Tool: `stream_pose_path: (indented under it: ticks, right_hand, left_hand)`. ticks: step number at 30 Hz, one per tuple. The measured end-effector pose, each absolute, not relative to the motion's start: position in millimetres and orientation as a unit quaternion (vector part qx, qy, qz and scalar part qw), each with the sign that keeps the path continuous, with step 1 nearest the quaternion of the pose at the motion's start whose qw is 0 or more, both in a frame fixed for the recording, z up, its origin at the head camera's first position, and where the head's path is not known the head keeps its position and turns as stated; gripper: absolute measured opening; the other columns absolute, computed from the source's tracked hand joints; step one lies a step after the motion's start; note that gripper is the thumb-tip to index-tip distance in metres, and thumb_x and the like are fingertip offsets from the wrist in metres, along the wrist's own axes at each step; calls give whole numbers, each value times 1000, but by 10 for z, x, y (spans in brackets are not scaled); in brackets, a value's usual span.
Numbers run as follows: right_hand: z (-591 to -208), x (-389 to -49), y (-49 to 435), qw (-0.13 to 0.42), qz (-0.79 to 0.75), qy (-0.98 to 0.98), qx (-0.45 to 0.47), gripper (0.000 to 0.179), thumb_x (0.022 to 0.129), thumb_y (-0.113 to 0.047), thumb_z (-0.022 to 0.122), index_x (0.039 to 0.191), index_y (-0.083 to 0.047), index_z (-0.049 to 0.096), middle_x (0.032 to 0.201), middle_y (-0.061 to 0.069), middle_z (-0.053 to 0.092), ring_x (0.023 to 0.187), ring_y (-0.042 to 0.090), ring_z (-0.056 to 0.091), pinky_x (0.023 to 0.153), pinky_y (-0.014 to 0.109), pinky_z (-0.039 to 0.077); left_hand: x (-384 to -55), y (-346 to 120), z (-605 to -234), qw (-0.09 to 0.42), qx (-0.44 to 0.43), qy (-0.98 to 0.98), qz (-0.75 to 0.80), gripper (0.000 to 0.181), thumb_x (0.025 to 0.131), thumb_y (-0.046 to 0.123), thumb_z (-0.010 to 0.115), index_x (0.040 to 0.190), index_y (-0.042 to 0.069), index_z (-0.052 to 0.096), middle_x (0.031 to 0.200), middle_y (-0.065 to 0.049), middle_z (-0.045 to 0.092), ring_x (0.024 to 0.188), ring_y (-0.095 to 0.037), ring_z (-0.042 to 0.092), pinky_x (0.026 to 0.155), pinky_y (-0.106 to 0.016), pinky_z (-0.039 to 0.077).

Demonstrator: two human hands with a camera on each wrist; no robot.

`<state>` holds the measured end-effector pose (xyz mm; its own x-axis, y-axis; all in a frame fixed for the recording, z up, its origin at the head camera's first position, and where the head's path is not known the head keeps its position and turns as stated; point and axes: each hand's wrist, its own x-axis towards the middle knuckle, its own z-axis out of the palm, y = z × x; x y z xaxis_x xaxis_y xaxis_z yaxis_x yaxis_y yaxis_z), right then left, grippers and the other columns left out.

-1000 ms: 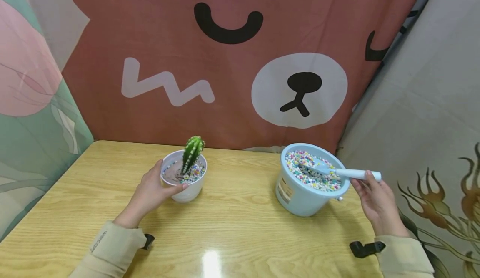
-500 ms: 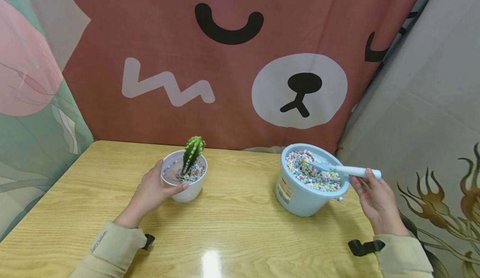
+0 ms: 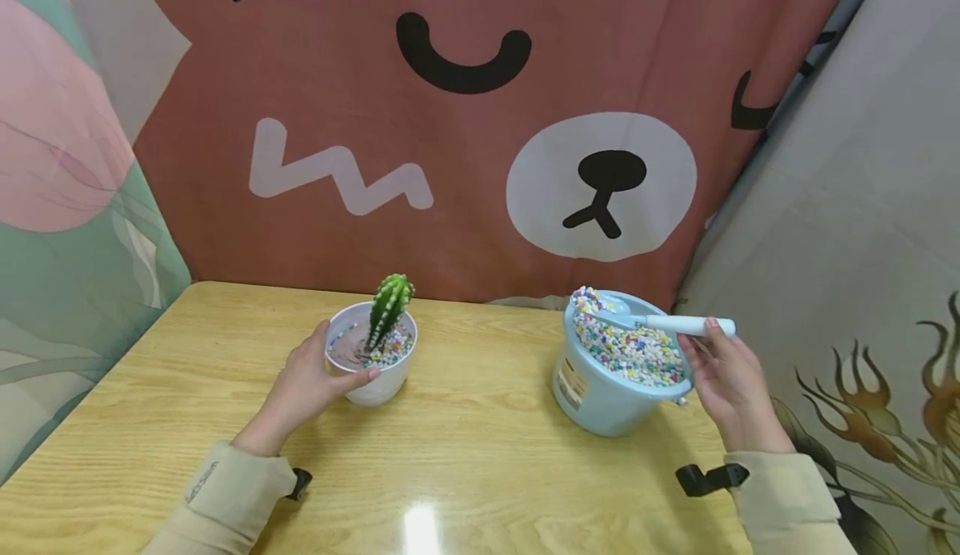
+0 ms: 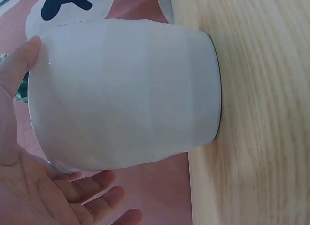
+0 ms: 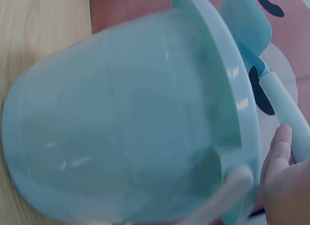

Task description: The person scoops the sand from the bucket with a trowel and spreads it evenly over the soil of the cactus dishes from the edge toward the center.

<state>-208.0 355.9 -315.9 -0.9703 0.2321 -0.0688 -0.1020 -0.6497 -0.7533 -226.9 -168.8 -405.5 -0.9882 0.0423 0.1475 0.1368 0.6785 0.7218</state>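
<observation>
On the left of the table, my left hand [image 3: 302, 384] grips the rim of a white flower pot [image 3: 381, 388], thumb at the near side. A green cactus [image 3: 389, 309] leans slightly right in the pot, with coloured pebbles [image 3: 390, 350] around its base. My right hand [image 3: 729, 380] pinches the white handle of a light-blue trowel [image 3: 678, 323]. The trowel's blade, heaped with coloured pebbles, sits over the far-left rim of a light-blue bucket [image 3: 611, 409]. More pebbles fill the bucket. In the right wrist view the trowel blade [image 5: 249, 26] shows above the bucket's rim.
The wooden table [image 3: 465, 447] runs between pot and bucket. A brown bear-print cloth [image 3: 450, 230] hangs behind it, and a pale flower-print curtain [image 3: 825, 247] stands close on the right. The bucket's pale handle [image 5: 218, 200] hangs at its side in the right wrist view.
The trowel has risen out of the pebbles and shifted left, now carrying a heap. My right hand has moved left with it. My left hand stays on the pot.
</observation>
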Motion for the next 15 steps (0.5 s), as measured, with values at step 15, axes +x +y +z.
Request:
stream_pose_path:
  ticks: [15]
  right_hand:
    - [-3119, -2226, 3132, 61, 893, -441, -63, 15, 105, -17, 57, 96, -8, 65, 99, 3, 59, 93, 13, 63, 89, 20, 54]
  left_hand:
    - [-2245, -1662, -4044, 47, -43, -915, -399, 124, 84, 59, 79, 160, -10, 10, 157, -40, 26, 142, -59, 27, 107, -75, 31]
